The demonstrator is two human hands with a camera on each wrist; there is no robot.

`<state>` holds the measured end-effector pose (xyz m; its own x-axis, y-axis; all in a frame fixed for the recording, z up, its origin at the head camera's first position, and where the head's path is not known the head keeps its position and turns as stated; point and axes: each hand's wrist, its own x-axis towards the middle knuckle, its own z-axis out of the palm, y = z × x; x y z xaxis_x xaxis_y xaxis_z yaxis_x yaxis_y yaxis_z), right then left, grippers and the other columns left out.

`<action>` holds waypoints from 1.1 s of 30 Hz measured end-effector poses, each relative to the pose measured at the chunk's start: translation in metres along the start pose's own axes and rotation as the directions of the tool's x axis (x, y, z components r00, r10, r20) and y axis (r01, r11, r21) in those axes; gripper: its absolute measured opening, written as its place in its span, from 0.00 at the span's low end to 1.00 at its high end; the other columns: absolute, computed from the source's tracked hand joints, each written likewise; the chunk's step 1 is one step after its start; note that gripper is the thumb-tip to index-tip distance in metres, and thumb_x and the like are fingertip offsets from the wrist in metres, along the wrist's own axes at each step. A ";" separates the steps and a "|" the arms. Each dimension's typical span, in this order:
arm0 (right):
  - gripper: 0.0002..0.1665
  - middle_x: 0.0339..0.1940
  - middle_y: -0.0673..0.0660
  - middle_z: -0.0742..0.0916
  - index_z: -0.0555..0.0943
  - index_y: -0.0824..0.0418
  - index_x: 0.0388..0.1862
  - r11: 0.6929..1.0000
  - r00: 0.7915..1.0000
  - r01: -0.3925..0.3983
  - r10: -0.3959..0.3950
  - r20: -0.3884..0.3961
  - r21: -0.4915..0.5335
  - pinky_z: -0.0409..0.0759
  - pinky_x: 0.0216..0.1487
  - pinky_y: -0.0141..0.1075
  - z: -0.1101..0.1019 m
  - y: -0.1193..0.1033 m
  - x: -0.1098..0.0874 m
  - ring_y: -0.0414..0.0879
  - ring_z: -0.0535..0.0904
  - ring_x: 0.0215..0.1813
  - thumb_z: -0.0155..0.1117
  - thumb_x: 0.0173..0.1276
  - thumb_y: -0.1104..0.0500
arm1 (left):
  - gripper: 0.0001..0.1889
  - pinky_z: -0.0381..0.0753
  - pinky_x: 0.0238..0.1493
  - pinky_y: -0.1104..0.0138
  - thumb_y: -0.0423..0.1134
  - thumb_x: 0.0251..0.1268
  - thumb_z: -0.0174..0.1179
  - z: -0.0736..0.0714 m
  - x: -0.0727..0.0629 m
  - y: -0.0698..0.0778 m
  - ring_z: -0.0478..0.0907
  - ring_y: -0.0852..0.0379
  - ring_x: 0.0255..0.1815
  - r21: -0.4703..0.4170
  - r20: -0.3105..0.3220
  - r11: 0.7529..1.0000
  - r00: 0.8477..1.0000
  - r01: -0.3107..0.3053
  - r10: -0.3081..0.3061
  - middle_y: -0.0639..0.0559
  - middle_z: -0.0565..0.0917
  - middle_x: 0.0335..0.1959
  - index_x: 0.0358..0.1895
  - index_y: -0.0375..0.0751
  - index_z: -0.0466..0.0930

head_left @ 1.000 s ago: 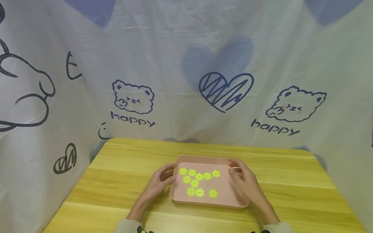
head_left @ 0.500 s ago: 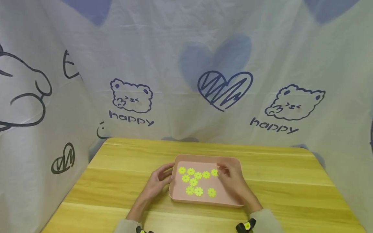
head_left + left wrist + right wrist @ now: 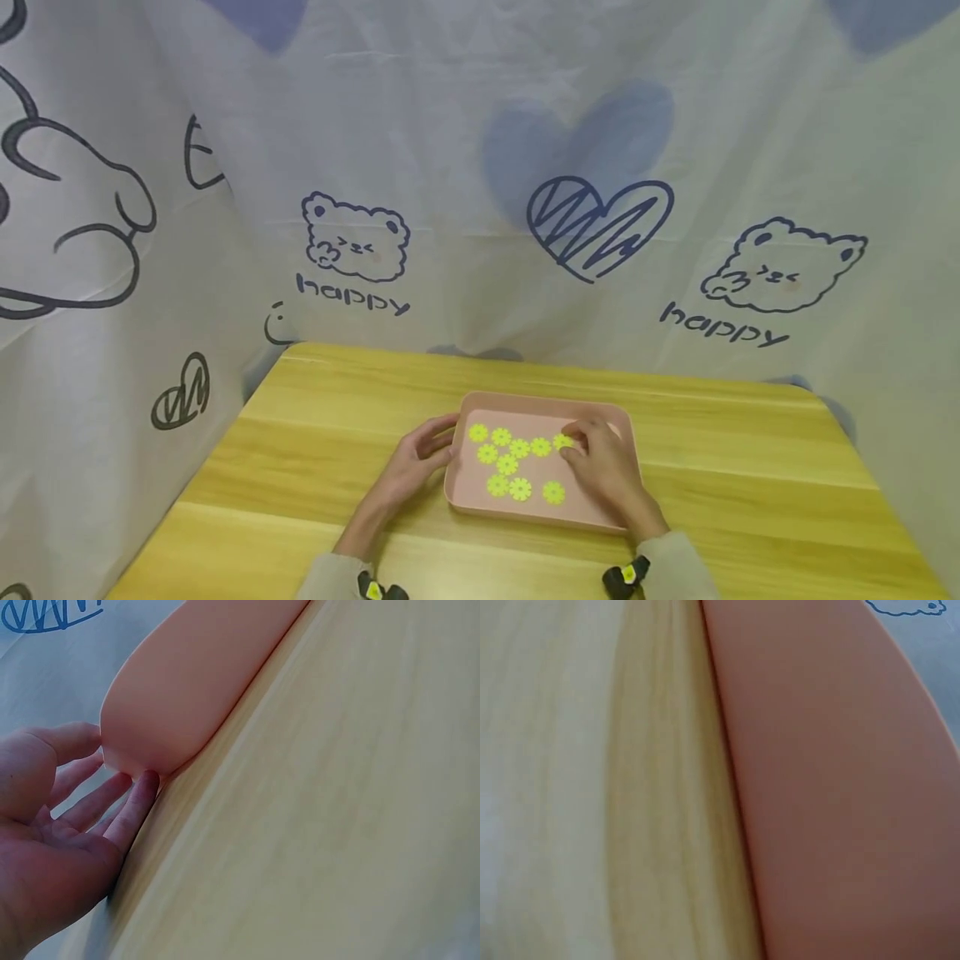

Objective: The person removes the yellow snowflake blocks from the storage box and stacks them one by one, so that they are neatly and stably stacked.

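A shallow pink tray (image 3: 536,518) lies on the table, with several flat yellow snowflake discs spread over its floor. In the head view my right hand (image 3: 603,467) reaches over the right side of the tray. Its thumb and index finger pinch the rightmost disc of the upper row, a yellow snowflake disc (image 3: 561,442), partly covered by the fingertips. At the tray's left end my left hand (image 3: 416,458) touches the outer wall with nearly straight fingers (image 3: 139,806), the thumb near the rim. The right wrist view shows the tray wall but not the hand.
The wood-grain table (image 3: 337,383) extends around the tray on all sides. A white printed curtain (image 3: 450,125) hangs behind it and along the left. In the tray, another snowflake disc (image 3: 553,492) lies apart at the front.
From the tray's right rim, my right hand has moved left and inward, and its fingertips have closed on the rightmost upper disc. My left hand stays at the left wall. The head view has shifted slightly.
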<state>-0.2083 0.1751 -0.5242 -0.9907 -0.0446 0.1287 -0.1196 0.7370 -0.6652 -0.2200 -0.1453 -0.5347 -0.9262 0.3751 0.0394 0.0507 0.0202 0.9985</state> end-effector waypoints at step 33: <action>0.20 0.53 0.60 0.84 0.82 0.60 0.61 0.949 0.995 -0.065 0.085 -0.053 0.308 0.85 0.45 0.28 -0.040 0.000 -0.030 0.47 0.86 0.49 0.58 0.73 0.70 | 0.27 0.76 0.67 0.66 0.29 0.76 0.58 0.003 0.000 -0.005 0.67 0.36 0.74 -0.013 -0.018 1.000 1.000 -0.006 0.006 0.35 0.70 0.74 0.75 0.33 0.66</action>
<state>-0.1763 0.2034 -0.4983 -0.9924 0.0542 0.1105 -0.0694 0.4950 -0.8661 -0.2193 -0.1425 -0.5394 -0.9325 0.3581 0.0461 0.0516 0.0059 0.9987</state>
